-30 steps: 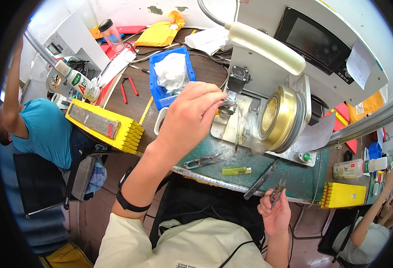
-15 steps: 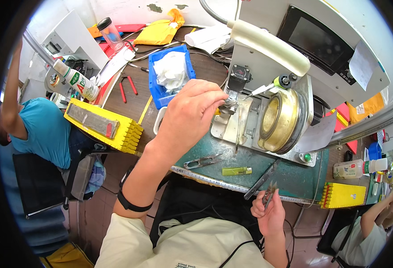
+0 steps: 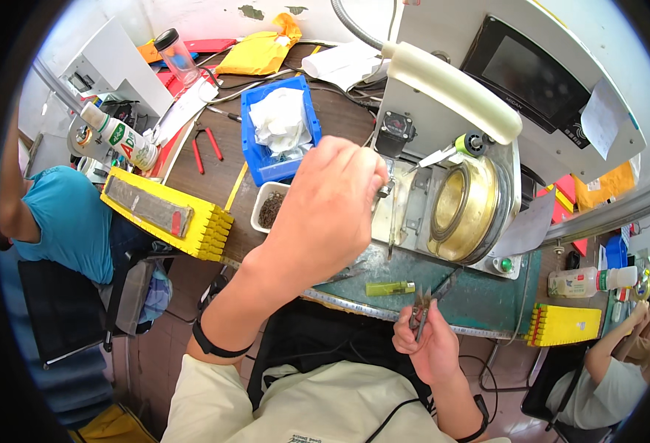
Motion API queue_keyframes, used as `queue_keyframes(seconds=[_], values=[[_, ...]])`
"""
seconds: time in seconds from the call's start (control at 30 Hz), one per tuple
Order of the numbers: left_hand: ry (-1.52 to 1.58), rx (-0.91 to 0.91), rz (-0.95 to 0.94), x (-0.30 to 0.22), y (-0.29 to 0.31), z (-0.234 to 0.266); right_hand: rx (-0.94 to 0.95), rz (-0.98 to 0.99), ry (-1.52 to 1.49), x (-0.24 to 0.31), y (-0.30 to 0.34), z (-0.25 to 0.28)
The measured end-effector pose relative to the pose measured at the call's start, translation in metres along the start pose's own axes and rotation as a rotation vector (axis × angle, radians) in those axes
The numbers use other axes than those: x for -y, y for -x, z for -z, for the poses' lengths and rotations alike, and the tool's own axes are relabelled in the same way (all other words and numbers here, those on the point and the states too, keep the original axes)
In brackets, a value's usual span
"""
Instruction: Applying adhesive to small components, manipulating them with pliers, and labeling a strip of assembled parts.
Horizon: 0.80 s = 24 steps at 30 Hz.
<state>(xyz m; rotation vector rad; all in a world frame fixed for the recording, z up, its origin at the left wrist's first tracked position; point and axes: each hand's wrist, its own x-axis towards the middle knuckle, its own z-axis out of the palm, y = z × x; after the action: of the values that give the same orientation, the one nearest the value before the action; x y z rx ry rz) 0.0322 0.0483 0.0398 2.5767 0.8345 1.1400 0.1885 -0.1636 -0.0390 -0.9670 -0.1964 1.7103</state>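
My left hand (image 3: pixel 332 210) reaches over the bench to the machine, its fingers curled closed against a small metal fitting (image 3: pixel 386 187). What the fingertips hold is hidden behind the hand. Low at the bench's front edge, my right hand (image 3: pixel 432 341) grips small metal pliers (image 3: pixel 421 308), two pointed jaws upward and slightly apart. Close by on the green mat (image 3: pixel 506 303) lie a green-yellow lighter (image 3: pixel 385 289) and a dark slim tool (image 3: pixel 447 283). Right of my left hand stands the machine's brass-coloured wheel (image 3: pixel 450 201).
A white dish (image 3: pixel 257 214) of small dark pieces and a blue bin (image 3: pixel 248 140) of white tissue stand left of my left hand. Red-handled pliers (image 3: pixel 208 151) lie farther left. A cream lamp (image 3: pixel 454 88) arches overhead. Yellow blocks (image 3: pixel 214 235) flank the bench; people sit on both sides.
My left hand has moved slightly right and lower, rotating so its back hides the fingertips. My right hand has shifted up and left with the pliers. The white dish shows more.
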Motion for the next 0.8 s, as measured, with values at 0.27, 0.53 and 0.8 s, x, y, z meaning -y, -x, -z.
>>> queue_keyframes(seconds=[0.27, 0.53, 0.8], values=[[0.090, 0.043, 0.128, -0.018, 0.008, 0.007, 0.072, -0.011, 0.019, 0.020, -0.031, -0.039], [0.113, -0.003, 0.224, -0.019, 0.021, 0.006, 0.060, 0.068, 0.132, 0.032, -0.061, -0.061], [0.154, 0.069, 0.295, -0.024, 0.018, 0.011, 0.080, 0.181, 0.137, 0.038, -0.083, -0.070]])
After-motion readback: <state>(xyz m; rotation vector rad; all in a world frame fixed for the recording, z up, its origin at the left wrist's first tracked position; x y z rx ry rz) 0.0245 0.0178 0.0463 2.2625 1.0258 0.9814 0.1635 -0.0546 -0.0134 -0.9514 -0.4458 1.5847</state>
